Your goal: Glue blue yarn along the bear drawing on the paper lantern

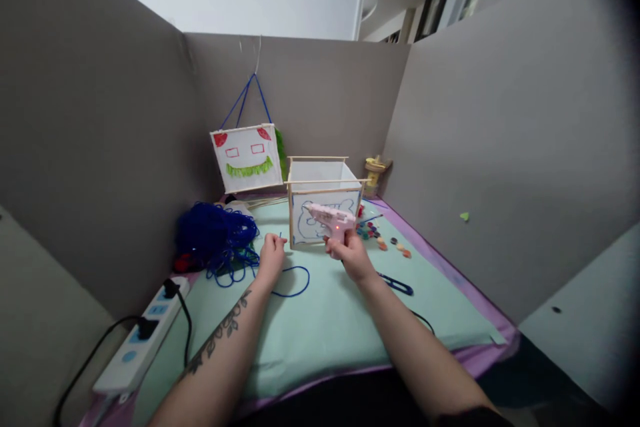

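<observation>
My right hand (354, 259) is wrapped round the grip of a pink hot glue gun (334, 217), its nozzle pointing left and a small orange light lit on its side. Behind the gun stands an open-topped box (323, 173) of white panels framed with thin wooden sticks, its front bearing a blue animal-face drawing partly hidden by the gun. Left of the box, my left hand (273, 257) is closed in a pinch on blue yarn (306, 275), whose short end pokes up past the fingertips. A loop of that yarn lies on the table below the hand.
A tangled heap of blue yarn (213, 230) sits at left, behind a power strip (145, 340) with plugged-in cords. A lantern with a drawn face (249, 159) hangs at the back. Right are a blue utility knife (397, 284), small colored pieces (370, 230) and a yellow object (374, 173).
</observation>
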Demonstrator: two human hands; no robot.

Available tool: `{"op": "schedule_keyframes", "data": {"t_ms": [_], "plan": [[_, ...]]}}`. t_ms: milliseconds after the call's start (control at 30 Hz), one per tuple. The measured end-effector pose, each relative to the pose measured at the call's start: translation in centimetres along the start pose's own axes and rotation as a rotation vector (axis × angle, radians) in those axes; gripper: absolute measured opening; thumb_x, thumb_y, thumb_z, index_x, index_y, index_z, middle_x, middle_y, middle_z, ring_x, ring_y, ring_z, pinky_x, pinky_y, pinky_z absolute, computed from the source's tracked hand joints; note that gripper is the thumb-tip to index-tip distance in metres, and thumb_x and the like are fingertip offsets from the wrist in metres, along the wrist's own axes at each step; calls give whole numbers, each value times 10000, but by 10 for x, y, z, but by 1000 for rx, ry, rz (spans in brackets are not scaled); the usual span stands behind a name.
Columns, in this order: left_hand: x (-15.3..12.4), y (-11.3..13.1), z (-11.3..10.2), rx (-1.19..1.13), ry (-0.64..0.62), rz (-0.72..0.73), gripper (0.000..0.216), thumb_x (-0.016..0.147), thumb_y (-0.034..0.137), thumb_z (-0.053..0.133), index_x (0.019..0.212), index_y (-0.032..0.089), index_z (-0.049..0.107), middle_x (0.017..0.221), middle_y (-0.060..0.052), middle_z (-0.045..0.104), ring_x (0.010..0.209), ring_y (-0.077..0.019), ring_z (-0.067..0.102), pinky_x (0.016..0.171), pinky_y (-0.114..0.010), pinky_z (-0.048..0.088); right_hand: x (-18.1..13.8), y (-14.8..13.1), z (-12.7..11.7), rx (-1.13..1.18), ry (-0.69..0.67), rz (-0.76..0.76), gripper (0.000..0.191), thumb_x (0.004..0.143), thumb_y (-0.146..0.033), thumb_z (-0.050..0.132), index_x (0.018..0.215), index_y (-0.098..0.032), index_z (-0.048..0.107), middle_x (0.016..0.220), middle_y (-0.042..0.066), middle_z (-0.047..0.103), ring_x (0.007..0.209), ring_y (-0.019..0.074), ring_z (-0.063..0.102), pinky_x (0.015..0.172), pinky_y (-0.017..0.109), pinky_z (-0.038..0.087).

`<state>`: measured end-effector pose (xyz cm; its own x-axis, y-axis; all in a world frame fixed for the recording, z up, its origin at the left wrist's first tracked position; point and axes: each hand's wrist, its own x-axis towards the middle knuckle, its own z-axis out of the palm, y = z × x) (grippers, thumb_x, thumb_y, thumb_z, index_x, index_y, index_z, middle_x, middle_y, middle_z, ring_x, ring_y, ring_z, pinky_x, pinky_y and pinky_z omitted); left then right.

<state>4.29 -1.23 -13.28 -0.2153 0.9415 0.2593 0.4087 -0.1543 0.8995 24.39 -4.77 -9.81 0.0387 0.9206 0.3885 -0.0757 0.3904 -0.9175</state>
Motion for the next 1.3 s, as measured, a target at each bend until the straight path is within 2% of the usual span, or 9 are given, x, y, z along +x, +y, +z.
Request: {"op": "schedule_keyframes", "data": {"t_ms": [167, 333, 533, 700, 800, 900, 1000, 1133, 1300], "plan": [[-3, 11, -4, 78, 38, 51, 121, 856, 258, 404, 737, 235, 409, 655, 4, 590, 656, -183, 570, 626, -290, 398, -10, 16, -9, -295, 58, -125, 373, 725, -293, 641, 1071, -210, 528, 919, 34, 642, 801, 182, 600, 744, 315, 500], [-11, 17, -3, 157, -32, 123, 120, 850, 275, 421, 736, 238, 415, 607, 25, 524, 603, -178, 510, 601, -285, 353, -13, 7, -10, -191, -25, -46, 268, 708, -292, 680, 957, -203, 634, 825, 26, 659, 769, 201, 602, 705, 319, 493], [-12, 17, -2, 185, -28, 127, 128, 857, 268, 414, 733, 236, 417, 632, 17, 531, 639, -184, 523, 616, -286, 354, -13, 11, -12, 26, -89, 60, 375, 699, -407, 726, 1009, -207, 659, 927, 62, 689, 796, 214, 624, 639, 310, 496], [-11, 13, 0, 181, -15, 128, 126, 867, 261, 406, 745, 235, 427, 648, 15, 532, 649, -180, 527, 633, -292, 384, -12, 17, -6, -185, -35, -114, 363, 762, -412, 669, 1054, -199, 632, 955, 75, 681, 934, 239, 614, 825, 367, 493], [-8, 10, 1, 211, 26, 145, 125, 860, 255, 412, 738, 232, 431, 720, -14, 557, 729, -192, 552, 709, -313, 429, -8, 21, 0, -460, -11, -235, 261, 798, -371, 614, 988, -192, 623, 921, 81, 662, 902, 244, 602, 840, 381, 478], [-5, 7, 3, 209, 88, 184, 116, 832, 220, 434, 716, 225, 425, 896, -78, 602, 941, -219, 573, 856, -349, 444, -2, 28, 5, -641, -8, -315, 195, 821, -344, 571, 943, -195, 607, 922, 93, 641, 888, 244, 586, 824, 374, 476], [-3, 6, 5, 108, 41, 153, 117, 840, 218, 427, 724, 223, 425, 1076, -115, 626, 1115, -230, 555, 913, -362, 447, 3, 35, 8, -721, -27, -347, 193, 842, -337, 548, 967, -197, 593, 926, 96, 629, 891, 244, 577, 813, 368, 477], [-4, 6, 6, 29, -33, 89, 121, 869, 247, 412, 753, 226, 439, 1129, -113, 654, 1129, -229, 579, 901, -371, 464, 6, 40, 9, -752, -40, -369, 192, 855, -337, 535, 964, -188, 588, 925, 103, 621, 898, 250, 575, 807, 371, 475], [-5, 7, 7, 41, -37, 79, 126, 873, 255, 413, 754, 229, 446, 1076, -99, 683, 1076, -229, 607, 876, -367, 470, 7, 43, 8, -776, -21, -353, 174, 861, -337, 533, 946, -195, 586, 914, 98, 623, 891, 247, 579, 798, 367, 475]]}}
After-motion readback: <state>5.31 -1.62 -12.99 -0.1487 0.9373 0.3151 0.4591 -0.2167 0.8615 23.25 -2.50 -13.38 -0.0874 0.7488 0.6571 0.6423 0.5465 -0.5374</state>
